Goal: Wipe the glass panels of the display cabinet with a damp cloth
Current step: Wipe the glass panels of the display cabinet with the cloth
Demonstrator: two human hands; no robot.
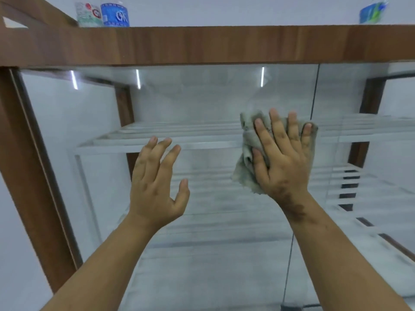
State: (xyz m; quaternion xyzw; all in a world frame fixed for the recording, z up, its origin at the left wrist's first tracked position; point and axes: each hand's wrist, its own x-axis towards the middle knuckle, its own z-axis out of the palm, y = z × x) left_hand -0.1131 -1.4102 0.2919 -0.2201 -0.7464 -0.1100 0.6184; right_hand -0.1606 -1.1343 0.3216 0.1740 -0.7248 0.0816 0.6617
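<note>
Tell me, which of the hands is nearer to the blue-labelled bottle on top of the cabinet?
The left hand. It hovers below the blue-labelled bottle, slightly to its right; the right hand presses the cloth far to the right.

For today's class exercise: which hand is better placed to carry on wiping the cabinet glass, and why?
The right hand: its straight fingers press the cloth flat against the glass panel. The left hand is open and holds nothing.

Two bare forearms rise from the bottom edge of the frame, with no sleeves, watch or rings showing. The right hand (281, 162), right of centre, carries a dark smudged mark across its back and wrist. The left hand (157, 187), near centre, looks unmarked.
</note>
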